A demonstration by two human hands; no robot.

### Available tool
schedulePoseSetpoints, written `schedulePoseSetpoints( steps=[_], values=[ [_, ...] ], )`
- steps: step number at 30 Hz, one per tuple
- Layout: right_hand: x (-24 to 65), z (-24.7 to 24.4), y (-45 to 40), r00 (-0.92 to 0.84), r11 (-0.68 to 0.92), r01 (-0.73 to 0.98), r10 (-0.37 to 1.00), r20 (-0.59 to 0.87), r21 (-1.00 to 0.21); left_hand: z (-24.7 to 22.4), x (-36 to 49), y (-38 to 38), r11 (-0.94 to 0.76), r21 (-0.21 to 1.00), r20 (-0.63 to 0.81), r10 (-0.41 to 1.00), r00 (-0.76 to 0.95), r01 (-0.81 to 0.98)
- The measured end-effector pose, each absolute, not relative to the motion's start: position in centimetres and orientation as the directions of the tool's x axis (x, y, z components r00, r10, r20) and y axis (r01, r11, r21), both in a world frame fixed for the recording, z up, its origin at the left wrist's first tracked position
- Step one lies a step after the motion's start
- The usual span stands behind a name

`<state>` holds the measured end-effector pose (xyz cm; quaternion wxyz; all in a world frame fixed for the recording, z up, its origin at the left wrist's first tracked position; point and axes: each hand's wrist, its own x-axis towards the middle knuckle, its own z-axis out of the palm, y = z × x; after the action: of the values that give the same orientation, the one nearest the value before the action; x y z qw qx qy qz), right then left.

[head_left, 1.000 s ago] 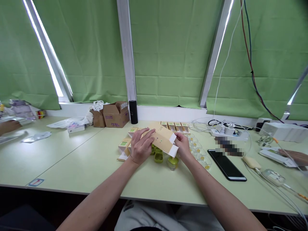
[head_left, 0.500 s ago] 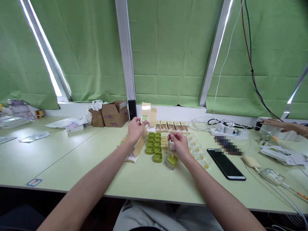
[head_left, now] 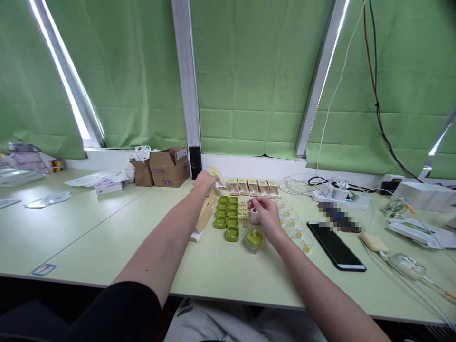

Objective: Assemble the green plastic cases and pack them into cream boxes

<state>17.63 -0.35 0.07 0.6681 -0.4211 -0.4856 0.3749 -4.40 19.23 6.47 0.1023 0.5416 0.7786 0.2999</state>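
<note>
My left hand (head_left: 205,179) is stretched to the back of the table, its fingers closed at a small cream carton (head_left: 215,175) with a green label. Over the table, beside the small cream pieces (head_left: 242,209), hovers my right hand (head_left: 265,211), its fingertips pinched together; anything between them is too small to make out. A whitish object (head_left: 254,217) is partly behind it. Green square lids (head_left: 232,222) lie in two columns. Nearer me stands a clear jar with a green lid (head_left: 253,238). Clear containers (head_left: 297,232) lie right of my right hand.
Open cartons (head_left: 252,187) stand in a row at the back; more cartons (head_left: 204,213) lie under my left forearm. A phone (head_left: 335,245), cables and a power strip (head_left: 342,197) are at the right, brown boxes (head_left: 169,167) back left.
My left hand has reached farther back, and the carton at it has tilted and dropped lower. My right hand has barely moved. The other person's hand at the right has almost left the view.
</note>
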Motion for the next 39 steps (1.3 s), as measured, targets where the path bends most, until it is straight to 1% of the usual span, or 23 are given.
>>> schedulePoseSetpoints(
  steps=[5, 12, 16, 19, 22, 25, 28, 30, 33, 36, 39],
  values=[
    [17.7, 0.1, -0.6, 0.233, 0.331, -0.105, 0.925, 0.3, -0.938, 5.3, -3.5, 19.9, 0.233, 0.526, 0.16, 0.918, -0.364, 0.818],
    [17.8, 0.3, -0.6, 0.233, 0.329, -0.1, 0.925, 0.3, -0.939, 3.9, -2.7, 19.4, 0.185, 0.474, 0.147, 0.948, -0.284, 0.861],
    [17.8, 0.5, -0.8, 0.231, 0.327, -0.102, 0.926, 0.298, -0.939, 4.6, -2.9, 18.2, 0.143, 0.459, 0.196, 0.946, -0.257, 0.877],
    [17.8, 0.5, -0.7, 0.249, 0.344, -0.129, 0.919, 0.305, -0.93, 5.6, -2.7, 16.8, 0.061, 0.457, 0.265, 0.943, -0.201, 0.888],
    [18.0, 0.5, -0.4, 0.274, 0.38, -0.136, 0.902, 0.334, -0.915, 6.5, -1.9, 14.6, -0.069, 0.454, 0.338, 0.936, -0.1, 0.888],
    [18.3, 0.8, -0.2, 0.3, 0.412, -0.116, 0.882, 0.364, -0.904, 6.7, -1.0, 11.2, -0.201, 0.454, 0.38, 0.925, 0.015, 0.868],
    [18.7, 1.6, -0.2, 0.326, 0.422, -0.096, 0.869, 0.372, -0.902, 6.4, -0.5, 6.8, -0.421, 0.474, 0.413, 0.882, 0.227, 0.774],
    [19.0, 2.2, -0.3, 0.331, 0.425, -0.077, 0.864, 0.379, -0.902, 6.1, -0.4, 3.6, -0.533, 0.493, 0.382, 0.843, 0.379, 0.688],
    [19.4, 2.5, -0.3, 0.319, 0.442, -0.03, 0.854, 0.411, -0.896, 5.6, -0.3, -0.6, -0.63, 0.51, 0.309, 0.77, 0.559, 0.586],
    [19.7, 2.0, -0.4, 0.318, 0.462, 0.04, 0.834, 0.45, -0.886, 4.9, 0.2, -3.6, -0.688, 0.458, 0.27, 0.711, 0.649, 0.563],
    [19.6, 1.0, -0.5, 0.321, 0.465, 0.094, 0.823, 0.469, -0.88, 3.7, 1.0, -4.9, -0.727, 0.367, 0.253, 0.678, 0.69, 0.58]
  ],
)
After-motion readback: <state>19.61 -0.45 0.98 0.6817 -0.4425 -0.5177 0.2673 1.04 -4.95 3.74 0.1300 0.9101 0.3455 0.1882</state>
